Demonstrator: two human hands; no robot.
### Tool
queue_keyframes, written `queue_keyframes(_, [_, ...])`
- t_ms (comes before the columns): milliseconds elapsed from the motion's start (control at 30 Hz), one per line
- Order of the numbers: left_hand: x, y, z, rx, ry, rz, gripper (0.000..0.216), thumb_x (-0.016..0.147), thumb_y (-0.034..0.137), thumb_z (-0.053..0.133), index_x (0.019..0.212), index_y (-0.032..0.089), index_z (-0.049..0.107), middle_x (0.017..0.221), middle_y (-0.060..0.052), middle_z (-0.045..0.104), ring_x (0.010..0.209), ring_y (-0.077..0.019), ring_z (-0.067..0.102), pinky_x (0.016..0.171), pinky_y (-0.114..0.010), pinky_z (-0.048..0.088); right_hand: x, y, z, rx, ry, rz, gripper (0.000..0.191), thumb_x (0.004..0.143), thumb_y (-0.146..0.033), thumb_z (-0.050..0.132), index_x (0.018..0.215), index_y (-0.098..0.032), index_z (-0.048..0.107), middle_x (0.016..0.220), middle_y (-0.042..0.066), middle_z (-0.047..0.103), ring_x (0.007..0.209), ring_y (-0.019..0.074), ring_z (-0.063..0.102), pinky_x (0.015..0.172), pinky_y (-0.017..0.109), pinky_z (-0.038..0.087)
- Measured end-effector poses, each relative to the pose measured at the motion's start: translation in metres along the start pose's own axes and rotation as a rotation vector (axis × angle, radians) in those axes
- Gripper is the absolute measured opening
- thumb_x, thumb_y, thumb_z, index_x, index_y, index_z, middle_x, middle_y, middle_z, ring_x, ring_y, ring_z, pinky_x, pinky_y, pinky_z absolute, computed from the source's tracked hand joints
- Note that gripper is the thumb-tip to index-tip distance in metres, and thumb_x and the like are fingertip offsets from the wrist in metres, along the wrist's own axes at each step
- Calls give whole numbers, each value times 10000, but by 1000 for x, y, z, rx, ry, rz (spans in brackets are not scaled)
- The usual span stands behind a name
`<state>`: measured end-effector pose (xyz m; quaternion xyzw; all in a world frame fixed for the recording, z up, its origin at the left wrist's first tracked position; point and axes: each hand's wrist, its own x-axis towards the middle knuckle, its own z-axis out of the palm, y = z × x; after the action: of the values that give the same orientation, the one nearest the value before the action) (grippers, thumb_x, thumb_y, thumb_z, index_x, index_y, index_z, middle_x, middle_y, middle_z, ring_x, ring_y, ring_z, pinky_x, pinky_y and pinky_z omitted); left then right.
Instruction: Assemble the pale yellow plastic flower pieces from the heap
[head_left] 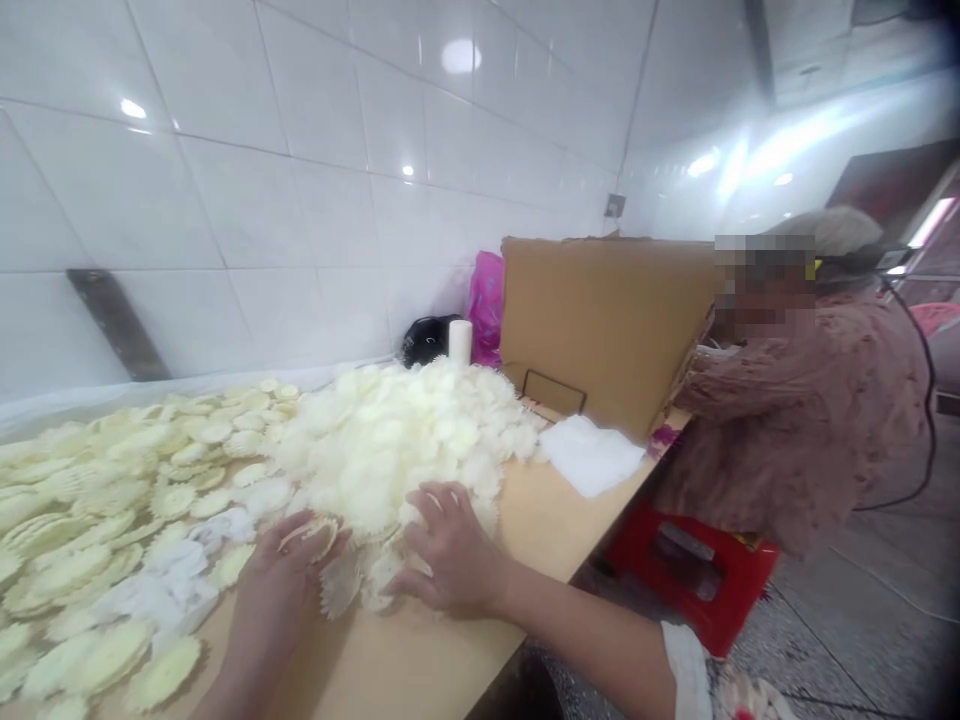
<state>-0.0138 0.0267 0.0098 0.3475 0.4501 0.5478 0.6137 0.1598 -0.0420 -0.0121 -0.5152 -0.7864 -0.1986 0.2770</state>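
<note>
My left hand (289, 565) is closed on a small pale-yellow round piece (321, 540) with a toothed edge, held by the fingers. My right hand (454, 550) lies at the front of a large heap of thin cream-white round pieces (405, 430), also with toothed edges. Its fingers are spread and bent, and they touch the heap. A few loose white pieces (341, 585) stand tilted between my two hands. What the round pieces are made of I cannot tell.
More yellowish round pieces (97, 500) cover the table's left side, with crumpled white material (161, 590) among them. A white cloth (592, 455), a cardboard box (600, 320) and a white cylinder (460, 342) stand rightward and behind. Another person (810, 420) sits beyond, near a red stool (705, 570).
</note>
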Motion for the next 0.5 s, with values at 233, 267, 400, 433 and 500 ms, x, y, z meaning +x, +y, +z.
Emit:
queue_keyframes(233, [-3,6,6,-129,-72,-78,307,579,-70,523,808,131,493,668,-8,554,671,-145,630,689,-280,495,38,8,-2,263,193,136,177,819,-290,441,768,-161,551,898,95,558,913,213,463,823,378,334])
queue_keyframes(267, [-2,4,7,-121,-90,-88,329,593,-74,515,840,140,478,676,-1,540,661,-133,628,700,-276,491,47,10,0,327,192,139,168,827,-269,431,761,-165,545,851,81,569,871,200,480,805,361,347])
queue_keyframes(400, [3,-4,10,-107,-51,-131,383,582,-85,537,884,140,466,676,6,506,618,-162,640,690,-310,492,78,14,10,531,215,164,177,833,-252,419,715,-175,526,760,60,578,775,183,505,731,318,386])
queue_keyframes(433, [4,-7,11,-102,-46,-150,372,584,-82,545,877,134,467,683,-4,511,614,-173,642,682,-316,492,83,13,12,569,214,178,179,832,-257,420,709,-177,524,748,55,577,757,180,508,715,310,392])
queue_keyframes(500, [4,-9,11,-98,-44,-181,340,595,-70,558,862,123,473,688,-17,516,616,-178,643,681,-312,491,88,11,15,645,190,210,188,835,-265,414,708,-179,523,720,42,571,713,168,509,679,291,398])
